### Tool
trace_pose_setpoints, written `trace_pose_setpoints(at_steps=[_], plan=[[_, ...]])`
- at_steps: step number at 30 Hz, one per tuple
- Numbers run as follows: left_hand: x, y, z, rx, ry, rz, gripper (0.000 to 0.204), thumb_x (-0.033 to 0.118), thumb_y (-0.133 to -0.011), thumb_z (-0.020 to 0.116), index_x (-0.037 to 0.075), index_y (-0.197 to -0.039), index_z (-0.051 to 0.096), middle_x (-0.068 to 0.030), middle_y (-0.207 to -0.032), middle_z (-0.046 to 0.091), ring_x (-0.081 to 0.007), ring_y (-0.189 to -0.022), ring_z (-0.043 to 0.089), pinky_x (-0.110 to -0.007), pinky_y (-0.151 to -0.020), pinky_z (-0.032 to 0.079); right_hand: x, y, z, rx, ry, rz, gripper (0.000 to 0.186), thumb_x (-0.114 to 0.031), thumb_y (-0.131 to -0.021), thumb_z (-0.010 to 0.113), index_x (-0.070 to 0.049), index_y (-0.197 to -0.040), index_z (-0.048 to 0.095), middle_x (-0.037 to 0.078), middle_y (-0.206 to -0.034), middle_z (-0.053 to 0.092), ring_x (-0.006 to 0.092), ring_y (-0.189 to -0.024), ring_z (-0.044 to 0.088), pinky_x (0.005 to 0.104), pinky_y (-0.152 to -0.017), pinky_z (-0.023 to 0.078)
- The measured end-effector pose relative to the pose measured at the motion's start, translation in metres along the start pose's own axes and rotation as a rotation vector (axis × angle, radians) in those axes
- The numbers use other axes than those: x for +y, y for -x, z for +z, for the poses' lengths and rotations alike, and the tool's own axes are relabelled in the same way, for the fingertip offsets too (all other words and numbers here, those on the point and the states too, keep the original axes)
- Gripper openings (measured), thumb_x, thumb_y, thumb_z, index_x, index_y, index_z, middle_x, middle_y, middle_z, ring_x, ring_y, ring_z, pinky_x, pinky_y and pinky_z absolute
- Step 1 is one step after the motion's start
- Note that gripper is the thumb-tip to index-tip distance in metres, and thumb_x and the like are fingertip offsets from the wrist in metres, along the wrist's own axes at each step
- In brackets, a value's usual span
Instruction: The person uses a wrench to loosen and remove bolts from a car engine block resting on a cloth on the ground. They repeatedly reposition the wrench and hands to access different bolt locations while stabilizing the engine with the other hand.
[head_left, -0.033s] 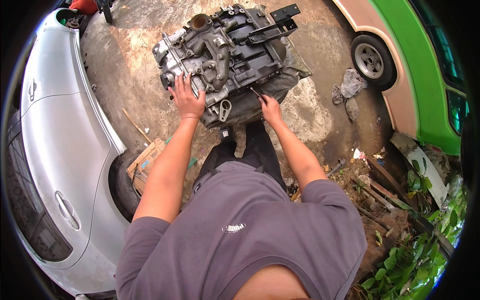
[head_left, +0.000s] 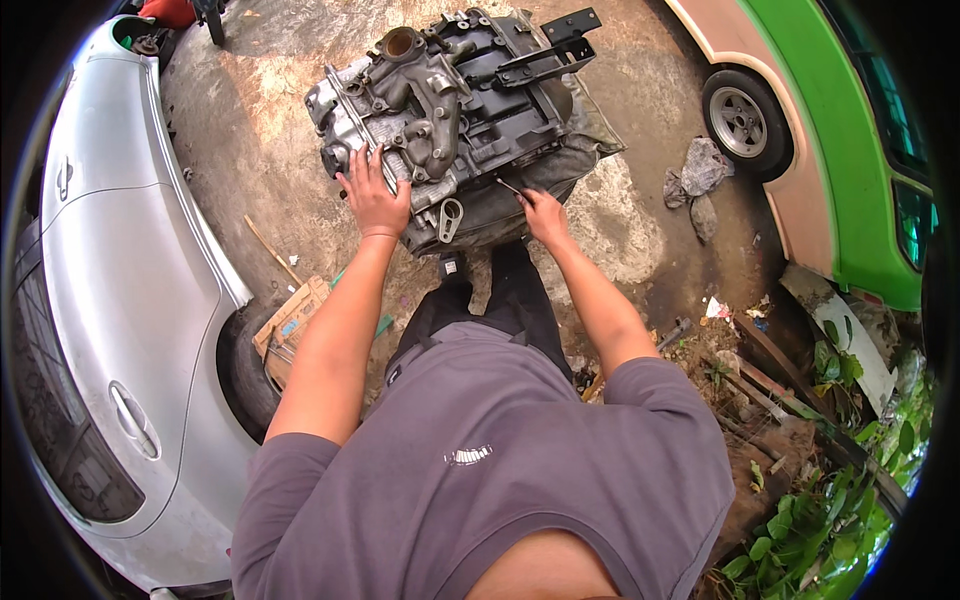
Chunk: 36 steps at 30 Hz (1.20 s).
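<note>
A greasy car engine (head_left: pixel 432 110) lies on a dark, crumpled cover (head_left: pixel 535 185) in front of me. My left hand (head_left: pixel 378 205) rests on the engine's near left edge, its fingers spread over the metal. Closed around a slim metal hand tool (head_left: pixel 510 187), my right hand (head_left: pixel 543 215) is just off the engine's near side. The tool's tip points up and left toward the lower edge of the block; its exact kind is too small to tell. Between my hands, a grey metal bracket with an oval opening (head_left: pixel 450 222) sits at the engine's near edge.
To the left stands a silver car (head_left: pixel 130 270), with a flattened cardboard box (head_left: pixel 290 325) beside it. On the right are a green and peach vehicle (head_left: pixel 840 150) with its wheel (head_left: pixel 740 115), a grey rag (head_left: pixel 705 170), scrap wood (head_left: pixel 760 385) and leafy plants (head_left: pixel 800 540).
My right hand and the tool have shifted very slightly, the tool's tip a little left and down. The left hand stays where it was on the engine.
</note>
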<state>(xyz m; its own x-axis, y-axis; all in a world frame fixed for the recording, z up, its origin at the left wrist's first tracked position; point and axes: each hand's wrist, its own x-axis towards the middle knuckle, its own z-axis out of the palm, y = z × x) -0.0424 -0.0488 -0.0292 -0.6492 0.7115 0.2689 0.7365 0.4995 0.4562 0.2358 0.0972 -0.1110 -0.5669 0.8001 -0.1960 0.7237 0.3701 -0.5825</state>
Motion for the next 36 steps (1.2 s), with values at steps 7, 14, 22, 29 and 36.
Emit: trace_pose_setpoints(at_steps=[7,14,22,29,36], plan=[[0.001,0.000,0.000,0.007,0.020,-0.019,0.065,0.026,-0.077,0.059,0.014,-0.139,0.046,-0.0119,-0.149,0.040,-0.0304,-0.144,0.028,-0.058,-0.118,0.009,-0.009,-0.056,-0.047,-0.109,0.321,-0.405,0.023,-0.033,-0.089,0.063,-0.015,-0.099,0.071,0.012,-0.085,0.067,0.0332,-0.085,0.065,0.0446,-0.073,0.052],[0.001,0.000,0.001,0.014,0.006,-0.021,0.065,0.027,-0.077,0.059,0.014,-0.139,0.046,-0.0119,-0.148,0.040,-0.0306,-0.144,0.028,-0.058,-0.118,0.008,-0.026,-0.074,-0.067,-0.129,0.480,-0.556,0.025,-0.033,-0.087,0.065,-0.009,-0.088,0.069,0.012,-0.084,0.067,0.0315,-0.085,0.066,0.0431,-0.073,0.053],[0.001,0.000,-0.001,0.006,0.000,-0.020,0.065,0.028,-0.077,0.059,0.014,-0.140,0.045,-0.0126,-0.149,0.039,-0.0315,-0.144,0.028,-0.059,-0.118,0.009,-0.033,-0.061,-0.063,-0.125,0.523,-0.522,0.014,-0.022,-0.085,0.062,-0.010,-0.091,0.068,0.012,-0.088,0.066,0.0300,-0.086,0.067,0.0425,-0.074,0.054],[0.000,0.001,0.001,0.014,0.015,-0.016,0.065,0.028,-0.077,0.059,0.014,-0.140,0.045,-0.0129,-0.148,0.039,-0.0314,-0.144,0.027,-0.058,-0.118,0.009,-0.025,-0.059,-0.063,-0.097,0.609,-0.605,0.018,-0.016,-0.083,0.057,-0.015,-0.099,0.066,0.007,-0.091,0.064,0.0249,-0.091,0.064,0.0432,-0.078,0.052],[0.001,0.000,0.000,-0.001,0.018,-0.020,0.065,0.028,-0.078,0.058,0.014,-0.139,0.045,-0.0128,-0.148,0.039,-0.0312,-0.144,0.027,-0.058,-0.118,0.008,-0.025,-0.065,-0.055,0.099,0.724,-0.661,0.013,-0.017,-0.081,0.058,-0.012,-0.089,0.066,0.004,-0.088,0.062,0.0230,-0.091,0.061,0.0406,-0.079,0.050]])
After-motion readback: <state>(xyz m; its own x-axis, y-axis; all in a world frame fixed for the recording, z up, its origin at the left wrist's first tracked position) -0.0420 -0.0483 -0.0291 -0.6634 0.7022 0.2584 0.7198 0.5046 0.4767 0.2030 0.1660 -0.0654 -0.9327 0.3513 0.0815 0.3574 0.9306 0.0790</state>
